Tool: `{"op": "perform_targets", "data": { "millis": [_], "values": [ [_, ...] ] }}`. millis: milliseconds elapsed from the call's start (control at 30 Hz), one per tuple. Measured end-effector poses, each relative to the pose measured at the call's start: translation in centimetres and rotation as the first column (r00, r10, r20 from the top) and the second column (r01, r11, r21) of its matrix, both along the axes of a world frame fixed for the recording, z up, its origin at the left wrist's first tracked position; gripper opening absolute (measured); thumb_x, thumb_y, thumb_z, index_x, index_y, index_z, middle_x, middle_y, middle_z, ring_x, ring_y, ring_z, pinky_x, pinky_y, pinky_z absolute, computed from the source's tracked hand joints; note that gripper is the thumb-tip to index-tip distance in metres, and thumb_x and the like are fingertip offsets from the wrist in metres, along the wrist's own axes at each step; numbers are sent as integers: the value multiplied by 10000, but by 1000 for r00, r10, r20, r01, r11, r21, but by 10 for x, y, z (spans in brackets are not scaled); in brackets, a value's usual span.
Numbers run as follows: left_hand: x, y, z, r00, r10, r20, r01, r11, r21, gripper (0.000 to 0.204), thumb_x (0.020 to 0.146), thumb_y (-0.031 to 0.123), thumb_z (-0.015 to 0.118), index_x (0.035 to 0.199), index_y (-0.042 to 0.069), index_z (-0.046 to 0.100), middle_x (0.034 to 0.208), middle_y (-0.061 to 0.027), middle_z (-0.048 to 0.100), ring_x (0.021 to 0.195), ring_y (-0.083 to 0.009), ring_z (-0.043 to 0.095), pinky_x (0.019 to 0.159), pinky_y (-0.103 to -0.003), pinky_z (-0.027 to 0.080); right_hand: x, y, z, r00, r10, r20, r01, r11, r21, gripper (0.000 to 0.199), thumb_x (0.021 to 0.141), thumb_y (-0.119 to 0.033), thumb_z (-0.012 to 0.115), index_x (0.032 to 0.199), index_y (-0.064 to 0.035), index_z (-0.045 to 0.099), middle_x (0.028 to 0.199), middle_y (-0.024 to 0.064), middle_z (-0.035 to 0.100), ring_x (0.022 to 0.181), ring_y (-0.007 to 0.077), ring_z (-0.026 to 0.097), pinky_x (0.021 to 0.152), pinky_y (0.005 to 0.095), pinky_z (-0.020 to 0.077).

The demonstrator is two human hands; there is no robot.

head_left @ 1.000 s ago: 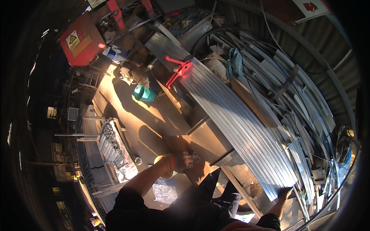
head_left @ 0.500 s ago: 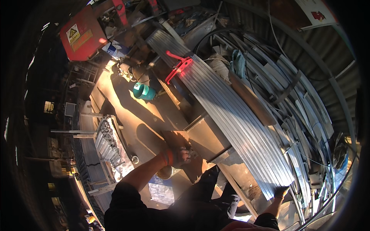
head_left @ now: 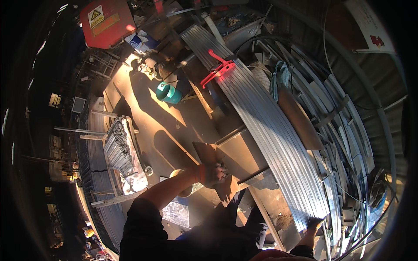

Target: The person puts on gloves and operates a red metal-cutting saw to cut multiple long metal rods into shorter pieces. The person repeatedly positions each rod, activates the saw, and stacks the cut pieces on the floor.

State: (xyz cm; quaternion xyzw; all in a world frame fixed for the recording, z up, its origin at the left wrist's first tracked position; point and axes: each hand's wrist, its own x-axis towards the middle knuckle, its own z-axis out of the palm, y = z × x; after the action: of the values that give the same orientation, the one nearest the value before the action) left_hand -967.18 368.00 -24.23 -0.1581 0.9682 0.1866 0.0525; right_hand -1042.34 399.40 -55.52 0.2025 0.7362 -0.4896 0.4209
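Left side first. Fingers of your left hand (head_left: 213, 174) are curled over a flat brown board (head_left: 205, 152); they look clenched on it, its far corner showing beyond your knuckles and its near corner towards your legs. Right hand (head_left: 314, 223): fingers at the near end of a long bundle of ribbed metal strips (head_left: 270, 132), touching it. Whether they grip the edge or only rest there, you can't tell from this view; shadow hides the tips.

Key relation: the bundle lies to the right of your left hand, apart from it. Its long axis slants from far left to near right, so the near end sits at your right hand, clearly the closer one. The board is between your left forearm and the bundle, over the gap by the supports.

Further out along the bundle: a red hand tool (head_left: 225, 68) sits across it towards the far end, well beyond both hands. Right of the bundle, a rusty brown length (head_left: 299, 119) lies alongside, then a heap of loose metal strips (head_left: 344, 119).

Left of the bundle, on the floor (head_left: 167, 137): a teal bucket (head_left: 173, 95). Beneath your left forearm, a pale bucket (head_left: 188, 190), partly hidden. Far left, more metal pieces (head_left: 116, 163) rest in a timber rack.
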Motion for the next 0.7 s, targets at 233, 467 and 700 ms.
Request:
{"op": "perform_targets", "data": {
  "millis": [233,467,700],
  "values": [
    [10,7,-14,995,4,-96,-4,1000,-1,261,717,363,704,844,158,605,859,-37,577,887,-252,585,824,-446,470,66,-28,97,948,204,-245,-207,978,14,657,1068,-582,390,1414,-47,548,1261,146,664,1105,249,646,950,403,502],
    [8,10,-42,901,17,-433,-24,1000,-10,272,783,362,711,884,136,598,902,-51,569,915,-247,578,858,-435,449,250,-121,166,721,360,-592,-415,908,46,590,1081,-523,418,1392,-44,566,1183,122,683,1017,214,656,879,362,513],
    [78,5,2,813,140,-566,-15,975,220,383,749,361,821,953,91,642,1026,-84,612,1009,-277,604,920,-448,462,487,-380,258,-77,635,-769,-905,279,321,385,1075,-284,469,1281,-23,662,1016,81,714,859,167,661,736,315,527]
  ]
}}
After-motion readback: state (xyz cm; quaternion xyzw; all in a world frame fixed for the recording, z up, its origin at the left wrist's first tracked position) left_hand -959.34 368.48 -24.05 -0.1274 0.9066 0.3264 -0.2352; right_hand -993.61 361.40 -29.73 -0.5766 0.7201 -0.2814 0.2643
